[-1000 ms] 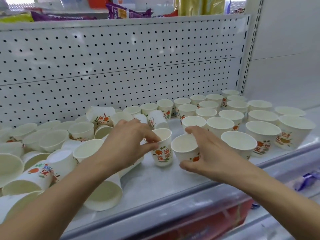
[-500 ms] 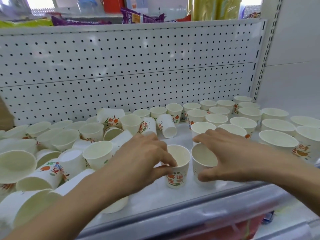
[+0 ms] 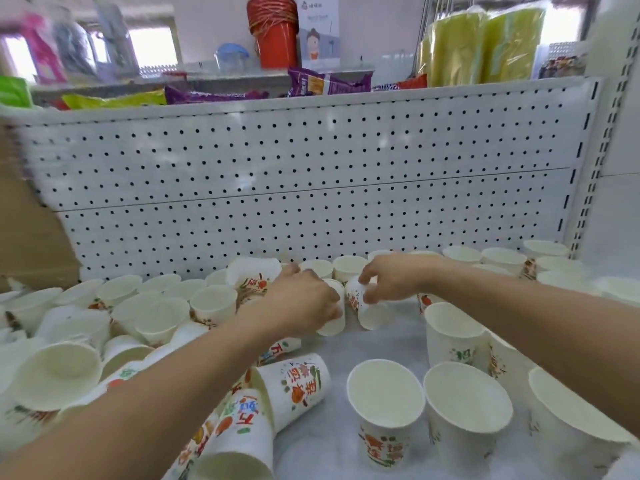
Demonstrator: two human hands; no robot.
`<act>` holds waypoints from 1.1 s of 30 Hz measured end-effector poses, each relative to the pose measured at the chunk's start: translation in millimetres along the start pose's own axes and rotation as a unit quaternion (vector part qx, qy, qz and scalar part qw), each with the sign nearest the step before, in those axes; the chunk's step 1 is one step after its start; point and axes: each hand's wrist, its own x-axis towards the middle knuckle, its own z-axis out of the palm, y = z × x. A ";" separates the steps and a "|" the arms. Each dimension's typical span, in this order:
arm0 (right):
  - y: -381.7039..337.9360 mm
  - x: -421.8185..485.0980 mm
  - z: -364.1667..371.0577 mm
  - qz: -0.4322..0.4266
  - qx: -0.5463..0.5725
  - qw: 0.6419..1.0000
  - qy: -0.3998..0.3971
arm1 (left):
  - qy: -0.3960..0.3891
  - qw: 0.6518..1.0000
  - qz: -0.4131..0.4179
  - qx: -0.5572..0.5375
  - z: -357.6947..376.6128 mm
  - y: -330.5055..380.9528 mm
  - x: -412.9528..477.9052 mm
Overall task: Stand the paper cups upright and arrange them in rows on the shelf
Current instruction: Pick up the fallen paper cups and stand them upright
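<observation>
Head view. Standing-up step in hand, judged about midway: upright rows on the right of the shelf (image 3: 394, 344), a jumble on the left. Stretched toward the back of the shelf with both arms. Closed over a tipped cup (image 3: 334, 318) with the left grip (image 3: 303, 301), fingers curled round its wall. Pinching a second tipped cup (image 3: 369, 311) with the right grip (image 3: 391, 282), thumb below and fingers above. Both cups tilted with mouths toward the camera, just beside each other, near the pegboard back (image 3: 311, 188). Cannot tell whether resting on the shelf or lifted clear.

Next, by judgement: turn each cup mouth-up, carry it rightward and set it down beside the nearest upright cup (image 3: 453, 336) to lengthen that row. Calls for a light squeeze, thin paper walls being likely to dent, and for forearms kept clear of the cups already standing.

Counted: two grips, two cups held. Three upright in the front row (image 3: 384, 403) by the shelf edge. Two more upright just behind, one half hidden by the right forearm. Farther back and right, upright rows too blurred for an exact number, at least eight. Two printed cups on their sides (image 3: 294, 386) at front centre. In the left heap (image 3: 156, 317), well over a dozen, some upright, many tipped or nested, too tangled to number.
</observation>
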 end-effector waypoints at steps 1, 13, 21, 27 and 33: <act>2.4 2.9 2.4 0.004 -0.010 1.000 -0.014 | 0.002 1.000 0.013 0.019 3.9 0.7 -2.6; 9.3 20.5 1.9 0.029 0.024 0.998 0.044 | 0.058 0.989 -0.078 -0.107 -0.2 -1.0 20.3; 10.7 24.1 8.2 0.031 0.023 0.999 0.033 | 0.008 0.991 -0.104 -0.078 8.7 0.8 33.3; 17.0 24.9 15.0 0.028 0.033 0.999 0.021 | -0.030 0.985 -0.127 -0.109 6.6 -2.8 30.2; 21.6 22.7 14.3 0.023 0.051 0.998 -0.010 | -0.032 0.975 -0.152 -0.158 6.7 -2.2 27.0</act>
